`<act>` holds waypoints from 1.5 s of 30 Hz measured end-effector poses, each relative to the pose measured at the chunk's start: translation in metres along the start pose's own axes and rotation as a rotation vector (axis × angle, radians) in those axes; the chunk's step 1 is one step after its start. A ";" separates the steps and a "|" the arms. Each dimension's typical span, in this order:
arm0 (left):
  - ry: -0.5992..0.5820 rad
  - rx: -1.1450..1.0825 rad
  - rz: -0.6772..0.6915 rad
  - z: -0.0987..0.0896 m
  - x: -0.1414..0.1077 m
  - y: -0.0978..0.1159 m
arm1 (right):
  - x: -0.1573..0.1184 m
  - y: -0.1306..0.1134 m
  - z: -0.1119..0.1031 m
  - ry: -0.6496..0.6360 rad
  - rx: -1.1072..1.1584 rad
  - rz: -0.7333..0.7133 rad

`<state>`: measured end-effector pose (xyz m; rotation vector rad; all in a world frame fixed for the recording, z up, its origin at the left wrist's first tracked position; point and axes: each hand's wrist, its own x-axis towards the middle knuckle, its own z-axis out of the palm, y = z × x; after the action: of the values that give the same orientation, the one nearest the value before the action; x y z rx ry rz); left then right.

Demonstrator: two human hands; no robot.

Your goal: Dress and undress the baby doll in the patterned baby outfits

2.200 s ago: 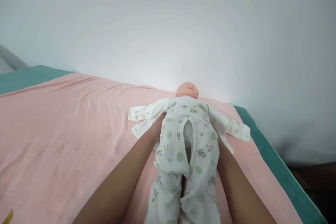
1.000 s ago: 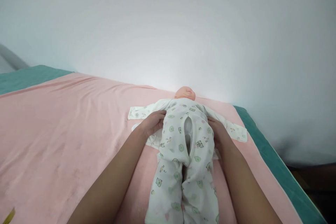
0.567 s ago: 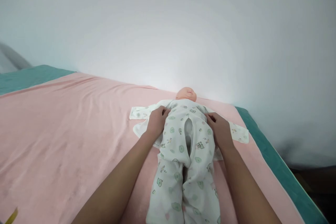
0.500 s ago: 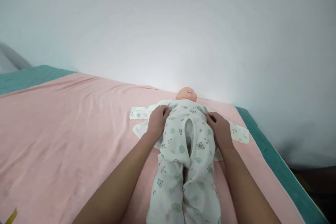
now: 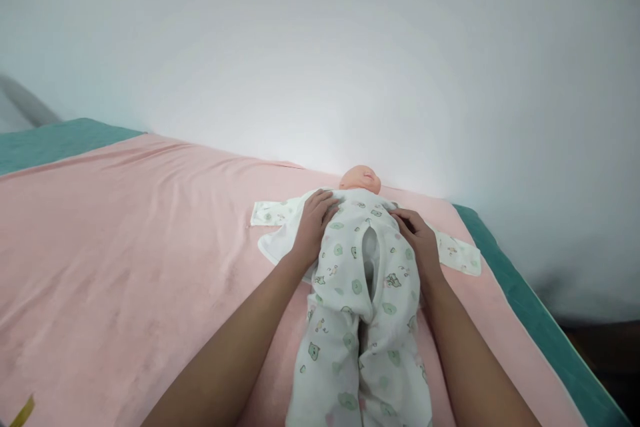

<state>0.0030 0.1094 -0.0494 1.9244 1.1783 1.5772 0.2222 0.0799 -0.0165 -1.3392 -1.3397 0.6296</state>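
Head view, looking down the bed: the doll [image 5: 359,178] lies on its back on the pink sheet [image 5: 150,247], its head near the wall [image 5: 320,47], printed trousers [image 5: 356,283] reaching high over the chest. The left hand [image 5: 314,223] lies along one side of them, fingers fairly straight; the right hand [image 5: 419,233] curls at the other. From where I stand I can't tell whether either is pinching cloth, as the fingertips are partly hidden. If one side got tugged harder, I'd expect the waistband to sit crooked. The loose white top [image 5: 280,240], spread beneath, could bunch under the hands, and a strong upward pull might slide the doll wallward.
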 end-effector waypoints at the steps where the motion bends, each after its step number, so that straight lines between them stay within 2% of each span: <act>1: -0.014 -0.030 -0.010 0.000 0.001 0.000 | 0.000 0.000 0.001 0.000 0.010 -0.018; 6: -0.109 -0.224 -0.106 0.000 0.005 -0.001 | 0.005 0.006 0.000 -0.049 0.041 -0.175; 9: -0.148 -0.267 -0.146 -0.001 0.008 0.000 | 0.010 0.013 -0.001 -0.095 0.005 -0.207; 17: -0.190 -0.236 -0.159 -0.001 0.022 0.005 | 0.023 0.024 -0.002 -0.199 0.001 -0.135; 28: -0.156 -0.257 -0.122 0.017 0.032 -0.007 | 0.035 0.007 -0.003 -0.396 0.048 -0.106; 31: -0.153 -0.227 -0.122 0.023 0.040 -0.012 | 0.041 0.008 -0.001 -0.366 0.007 -0.084; 34: -0.142 -0.139 -0.132 0.027 0.048 -0.017 | 0.047 0.010 0.001 -0.279 -0.078 -0.070; 38: -0.117 0.014 -0.223 0.029 0.058 -0.020 | 0.056 0.013 0.005 -0.181 -0.243 -0.090; 45: -0.118 0.148 -0.318 0.030 0.077 -0.024 | 0.071 0.017 0.015 -0.152 -0.390 -0.104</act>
<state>0.0234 0.1905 -0.0295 1.7811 1.4990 1.2253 0.2301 0.1543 -0.0141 -1.5402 -1.7075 0.4169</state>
